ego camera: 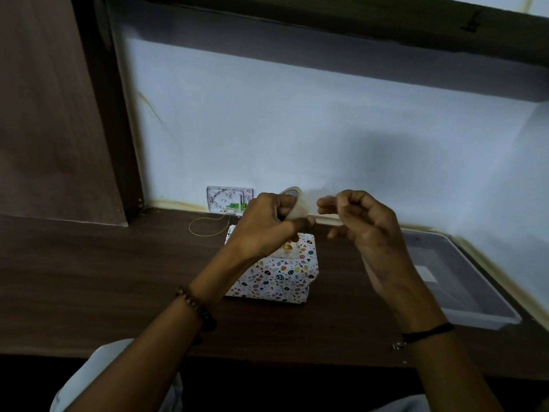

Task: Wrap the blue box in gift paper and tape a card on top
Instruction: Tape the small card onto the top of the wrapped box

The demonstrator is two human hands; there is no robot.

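Head view looks down on a dark table (pixel 89 278) where the wrapped box (pixel 282 278), already covered in patterned gift paper, lies directly below and just in front of both raised hands. Its long axis appears to run away from the person, toward the wall. Left hand (pixel 267 224) grips a roll of clear tape (pixel 294 203); right hand (pixel 356 215) is pinched closed just beside it, probably on the tape's free end, though no strip is discernible. Both hands hang about equally near; any strip must come straight down onto the box's top, where a card seems to lie, mostly hidden.

Card (pixel 286 248) half hidden under hands (pixel 264 226)
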